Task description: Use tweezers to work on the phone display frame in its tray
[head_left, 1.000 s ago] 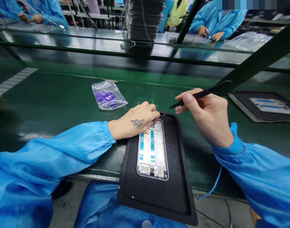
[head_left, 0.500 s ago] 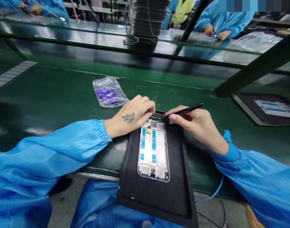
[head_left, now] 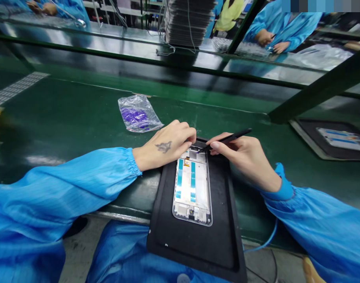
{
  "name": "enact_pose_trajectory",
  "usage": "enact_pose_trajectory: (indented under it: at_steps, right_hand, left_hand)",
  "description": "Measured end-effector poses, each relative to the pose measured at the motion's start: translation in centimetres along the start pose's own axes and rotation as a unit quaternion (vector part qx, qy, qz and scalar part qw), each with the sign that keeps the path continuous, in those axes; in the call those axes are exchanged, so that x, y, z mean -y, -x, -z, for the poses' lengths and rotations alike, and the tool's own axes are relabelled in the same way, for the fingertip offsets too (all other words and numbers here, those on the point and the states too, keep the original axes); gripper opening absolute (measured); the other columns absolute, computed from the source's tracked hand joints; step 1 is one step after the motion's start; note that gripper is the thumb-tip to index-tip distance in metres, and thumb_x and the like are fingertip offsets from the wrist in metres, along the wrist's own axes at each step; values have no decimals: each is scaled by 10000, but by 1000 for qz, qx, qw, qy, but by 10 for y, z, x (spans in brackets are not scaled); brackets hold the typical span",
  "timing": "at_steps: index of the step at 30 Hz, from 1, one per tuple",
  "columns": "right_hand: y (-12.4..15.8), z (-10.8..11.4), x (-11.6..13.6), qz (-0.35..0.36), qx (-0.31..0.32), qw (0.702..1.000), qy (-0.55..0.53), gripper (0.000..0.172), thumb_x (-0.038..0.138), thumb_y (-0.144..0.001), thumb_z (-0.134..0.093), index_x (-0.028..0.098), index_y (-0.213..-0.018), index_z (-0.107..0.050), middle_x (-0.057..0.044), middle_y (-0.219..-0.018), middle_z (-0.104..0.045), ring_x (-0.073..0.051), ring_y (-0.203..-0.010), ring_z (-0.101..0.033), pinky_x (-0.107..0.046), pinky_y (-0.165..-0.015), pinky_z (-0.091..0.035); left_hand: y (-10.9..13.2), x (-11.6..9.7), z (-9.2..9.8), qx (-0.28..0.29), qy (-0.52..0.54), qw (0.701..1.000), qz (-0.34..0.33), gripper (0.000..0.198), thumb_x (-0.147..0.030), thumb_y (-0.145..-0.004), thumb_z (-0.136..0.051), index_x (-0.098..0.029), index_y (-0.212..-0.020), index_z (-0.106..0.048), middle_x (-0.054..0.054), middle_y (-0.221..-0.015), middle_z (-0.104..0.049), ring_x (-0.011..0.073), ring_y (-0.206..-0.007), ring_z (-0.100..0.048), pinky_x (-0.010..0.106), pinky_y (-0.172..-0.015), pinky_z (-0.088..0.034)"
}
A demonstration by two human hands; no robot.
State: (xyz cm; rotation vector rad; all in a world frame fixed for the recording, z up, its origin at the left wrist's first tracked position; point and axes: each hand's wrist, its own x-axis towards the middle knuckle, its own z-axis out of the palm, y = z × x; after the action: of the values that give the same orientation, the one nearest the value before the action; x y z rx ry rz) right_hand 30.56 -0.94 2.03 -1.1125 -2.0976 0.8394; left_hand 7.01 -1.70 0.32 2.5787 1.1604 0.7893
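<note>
The phone frame point(head_left: 192, 192) lies in its black mat tray point(head_left: 180, 245) at six o'clock from my hands, its long axis running roughly twelve to six. My right grip point(head_left: 245, 157) is clamped on slim black tweezers point(head_left: 230, 137), tips at the frame's top end. My left grip point(head_left: 165, 147), slightly nearer, curls over that end; clamped or resting, I cannot tell.

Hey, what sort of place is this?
Probably an electronics assembly line, likely for phones: a phone frame lies on a black mat, tweezers are in use, and people in blue smocks work along green benches.
</note>
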Motion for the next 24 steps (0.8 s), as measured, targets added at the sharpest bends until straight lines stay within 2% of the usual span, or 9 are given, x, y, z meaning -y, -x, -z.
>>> enact_pose_trajectory:
  at_steps: [5, 8, 12, 15, 20, 24]
  right_hand:
    - [0, -1, -2, -3, -23, 999, -24, 420, 546, -905, -705, 174, -710, -713, -59, -826, -703, -185, -714, -645, -289, -662, -504]
    - [0, -3, -2, -11, -46, 997, -56, 359, 513, -902, -724, 181, -764, -729, -46, -767, -686, -183, -708, -636, -289, -663, -489]
    - [1, -6, -2, -16, -58, 993, -100, 299, 459, -904, -741, 178, -802, -740, -26, -731, -669, -152, -683, -615, -262, -656, -463]
    - [2, -7, -2, -28, -55, 991, -120, 290, 453, -903, -744, 176, -817, -735, -21, -718, -669, -150, -675, -613, -258, -655, -461]
    - [3, -9, 1, -39, -55, 989, -128, 317, 478, -897, -748, 171, -817, -728, -26, -724, -666, -155, -678, -615, -261, -652, -459]
    - [4, -11, 3, -41, -61, 987, -145, 322, 479, -892, -757, 172, -803, -726, -30, -743, -658, -153, -679, -607, -268, -656, -464]
  left_hand:
    - [0, -1, 0, 5, 17, 1000, 0, 144, -130, -961, -478, -169, -938, -615, 45, -969, -638, 185, -891, -538, 327, -838, -433]
    - [1, -1, 0, 13, 35, 999, -5, 123, -145, -974, -498, -175, -969, -617, 41, -994, -638, 183, -924, -558, 322, -855, -440]
    - [3, -2, -3, 29, 53, 998, -19, 31, -194, -955, -592, -182, -980, -607, 30, -984, -632, 186, -939, -562, 312, -835, -445]
    - [3, -4, -7, 38, 55, 998, -18, 67, -203, -926, -641, -182, -966, -591, 18, -960, -638, 192, -929, -556, 312, -808, -437]
    - [1, -5, -16, 42, 39, 998, -20, 25, -194, -948, -593, -178, -930, -597, 24, -932, -654, 197, -904, -555, 309, -773, -421]
    - [1, -6, -15, 21, 42, 998, -47, 94, -185, -965, -562, -157, -904, -627, 34, -902, -670, 191, -875, -558, 301, -766, -413]
